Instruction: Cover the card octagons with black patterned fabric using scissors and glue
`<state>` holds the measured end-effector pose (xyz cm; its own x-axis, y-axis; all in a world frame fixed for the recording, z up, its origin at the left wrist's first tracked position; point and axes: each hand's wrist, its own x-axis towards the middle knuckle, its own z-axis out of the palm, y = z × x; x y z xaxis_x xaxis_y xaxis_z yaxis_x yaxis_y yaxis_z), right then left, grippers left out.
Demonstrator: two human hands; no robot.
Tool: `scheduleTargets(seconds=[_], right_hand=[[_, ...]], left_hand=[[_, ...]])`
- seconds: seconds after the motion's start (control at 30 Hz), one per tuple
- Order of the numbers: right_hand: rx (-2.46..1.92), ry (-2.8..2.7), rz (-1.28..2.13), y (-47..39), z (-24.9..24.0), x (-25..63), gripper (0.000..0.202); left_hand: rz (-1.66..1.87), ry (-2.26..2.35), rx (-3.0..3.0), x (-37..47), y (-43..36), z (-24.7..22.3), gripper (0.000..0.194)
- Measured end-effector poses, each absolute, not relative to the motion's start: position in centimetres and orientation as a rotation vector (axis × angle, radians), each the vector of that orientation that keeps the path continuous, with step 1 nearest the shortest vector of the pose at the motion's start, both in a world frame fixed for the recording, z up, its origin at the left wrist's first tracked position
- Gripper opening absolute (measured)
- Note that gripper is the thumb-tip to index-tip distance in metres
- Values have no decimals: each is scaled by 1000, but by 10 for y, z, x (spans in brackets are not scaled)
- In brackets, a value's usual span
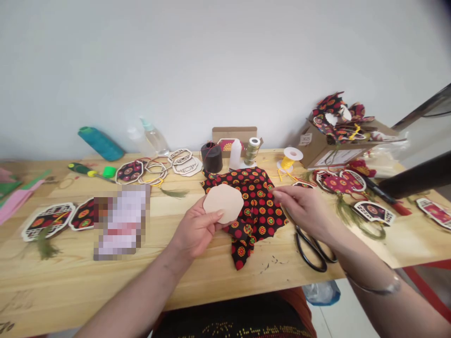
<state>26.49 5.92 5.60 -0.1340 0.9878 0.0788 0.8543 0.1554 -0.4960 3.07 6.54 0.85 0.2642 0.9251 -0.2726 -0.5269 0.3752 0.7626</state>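
Note:
A pale, flat octagonal piece [223, 199] is pinched between the thumb and fingers of my left hand [199, 225]. Behind and below it spreads a black cloth with red and yellow flower prints [259, 202], its edges cut unevenly. My right hand [299, 204] has its fingertips closed at the cloth's right edge, gripping it there. Black-handled scissors [312, 249] lie just under my right wrist, their blades partly hidden by the hand and cloth.
Along the back stand a black thread cone [212, 158], a white bottle [236, 152] and a yellow thread spool [289, 160]. A cardboard box [313, 143] overflows with cloth pieces. Tasselled ornaments [49, 220] lie left; a black post [419, 176] crosses at right.

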Motion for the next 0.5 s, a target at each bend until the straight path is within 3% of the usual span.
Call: scheduleTargets(seconds=[0.1, 0.27, 0.5], right_hand=[[-1678, -2106, 473, 61, 56, 256, 27], [-2131, -2282, 37, 13, 43, 293, 15], [-2174, -2308, 126, -23, 7, 312, 22]], left_hand=[[1063, 790, 592, 30, 67, 8, 52], [1095, 784, 571, 27, 69, 8, 56], [1078, 804, 578, 28, 69, 9, 50]])
